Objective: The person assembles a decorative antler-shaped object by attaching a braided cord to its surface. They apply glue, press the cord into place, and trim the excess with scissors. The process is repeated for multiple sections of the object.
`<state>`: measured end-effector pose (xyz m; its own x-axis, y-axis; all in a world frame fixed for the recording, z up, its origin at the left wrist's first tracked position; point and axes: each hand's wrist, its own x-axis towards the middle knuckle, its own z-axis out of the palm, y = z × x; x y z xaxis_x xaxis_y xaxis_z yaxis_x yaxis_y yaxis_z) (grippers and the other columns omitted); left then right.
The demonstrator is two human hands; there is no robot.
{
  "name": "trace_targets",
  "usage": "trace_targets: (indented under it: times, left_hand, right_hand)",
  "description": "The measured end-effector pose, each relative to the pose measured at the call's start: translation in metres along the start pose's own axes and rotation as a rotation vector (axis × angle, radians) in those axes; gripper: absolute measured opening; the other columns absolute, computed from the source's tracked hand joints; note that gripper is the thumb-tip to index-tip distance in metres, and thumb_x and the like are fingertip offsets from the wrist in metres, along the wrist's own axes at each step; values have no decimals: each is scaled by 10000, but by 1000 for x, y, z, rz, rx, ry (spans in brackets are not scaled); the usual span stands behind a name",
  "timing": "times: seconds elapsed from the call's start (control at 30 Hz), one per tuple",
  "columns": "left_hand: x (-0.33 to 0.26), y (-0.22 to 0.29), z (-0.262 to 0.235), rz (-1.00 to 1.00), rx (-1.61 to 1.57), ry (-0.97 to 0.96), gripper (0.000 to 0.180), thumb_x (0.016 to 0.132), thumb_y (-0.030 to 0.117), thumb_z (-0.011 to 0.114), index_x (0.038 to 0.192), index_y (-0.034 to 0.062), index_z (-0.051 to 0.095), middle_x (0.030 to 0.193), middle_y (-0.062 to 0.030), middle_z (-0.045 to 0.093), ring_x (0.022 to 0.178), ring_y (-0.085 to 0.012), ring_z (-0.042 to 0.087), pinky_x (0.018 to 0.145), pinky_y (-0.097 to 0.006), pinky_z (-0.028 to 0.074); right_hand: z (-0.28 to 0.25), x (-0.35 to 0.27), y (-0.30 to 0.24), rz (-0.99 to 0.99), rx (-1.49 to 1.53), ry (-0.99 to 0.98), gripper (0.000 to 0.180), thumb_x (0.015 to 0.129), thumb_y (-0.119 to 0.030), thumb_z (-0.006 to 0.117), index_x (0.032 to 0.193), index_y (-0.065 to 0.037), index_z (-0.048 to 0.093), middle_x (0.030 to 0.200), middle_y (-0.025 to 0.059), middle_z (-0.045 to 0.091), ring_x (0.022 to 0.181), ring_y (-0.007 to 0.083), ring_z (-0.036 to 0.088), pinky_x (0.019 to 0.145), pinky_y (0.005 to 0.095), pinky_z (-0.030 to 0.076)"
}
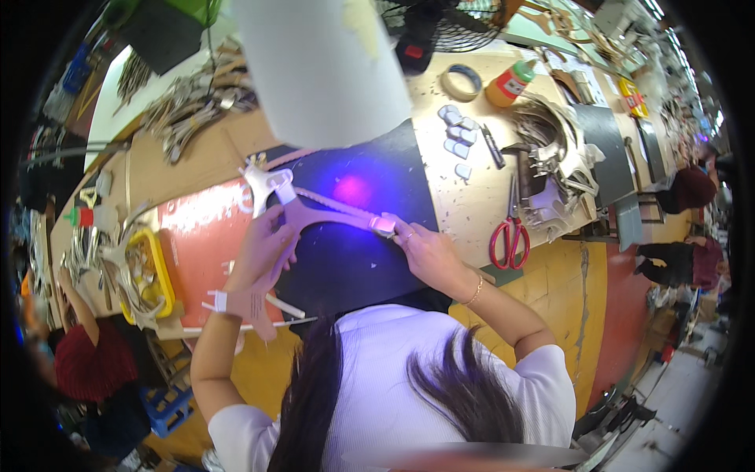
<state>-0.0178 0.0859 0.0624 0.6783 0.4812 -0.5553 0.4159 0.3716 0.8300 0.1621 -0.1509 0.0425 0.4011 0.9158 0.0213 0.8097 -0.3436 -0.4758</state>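
Note:
Under a violet-lit patch of the dark mat, I hold a pale, branching strap piece [314,214] stretched between my hands. My left hand [269,250] is closed around its wide left part, near a whitish end [269,182]. My right hand [429,256] pinches the narrow right end, beside a small shiny, buckle-like piece [383,226]. Across my left forearm lies another pale strap piece [252,305] with a white pronged end. What my left fingers press against is partly hidden.
A large white cylinder [322,71] hangs over the far table. To the right are red-handled scissors [510,242], a glue bottle [510,84], a tape roll [461,82] and small grey pads [456,147]. Left stand a yellow basket [167,283] and strap piles [189,126]. Co-workers sit at both sides.

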Motion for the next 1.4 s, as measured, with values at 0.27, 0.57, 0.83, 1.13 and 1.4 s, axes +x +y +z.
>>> trace_targets:
  times: [0.27, 0.57, 0.83, 1.13, 1.4]
  left_hand:
    - [-31, 9, -12, 138, 60, 98, 219, 898, 85, 675, 1087, -15, 627, 783, -28, 579, 575, -94, 557, 506, -222, 440]
    - [-63, 39, 24, 582, 489, -253, 299, 711, -20, 807, 1001, 22, 748, 951, -74, 655, 776, -120, 631, 659, -239, 508]
    - [-32, 40, 33, 499, 29, -219, 216, 904, 137, 719, 1043, -11, 643, 1020, -94, 663, 860, -176, 672, 765, -285, 562]
    - [6, -37, -78, 539, 566, 574, 240, 947, 184, 666, 1127, 25, 667, 1075, -72, 652, 951, -183, 635, 810, -303, 517]
    - [-5, -92, -89, 253, 678, 578, 458, 894, 268, 740, 1250, -2, 640, 955, -91, 653, 818, -163, 618, 702, -291, 498]
  right_hand:
    - [-1, 46, 38, 135, 33, 457, 381, 849, -151, 702, 1227, -127, 663, 898, 69, 652, 844, 250, 615, 774, 371, 518]
    - [-85, 29, -24, -444, 423, 156, 425, 785, -259, 784, 1170, -101, 695, 1169, 94, 616, 1125, 278, 577, 1056, 473, 399]
    - [-162, -6, -8, -308, 152, 181, 338, 768, -34, 656, 1081, -144, 725, 1016, 52, 710, 971, 243, 669, 902, 382, 513]
    - [-260, -25, 152, 122, -616, 1057, 429, 826, 100, 572, 1157, -126, 723, 1078, 112, 707, 903, 287, 691, 817, 353, 546]
    - [-173, -29, 247, 372, -626, 522, 439, 829, 93, 546, 1221, -62, 673, 1183, 154, 666, 1135, 320, 620, 993, 447, 474]
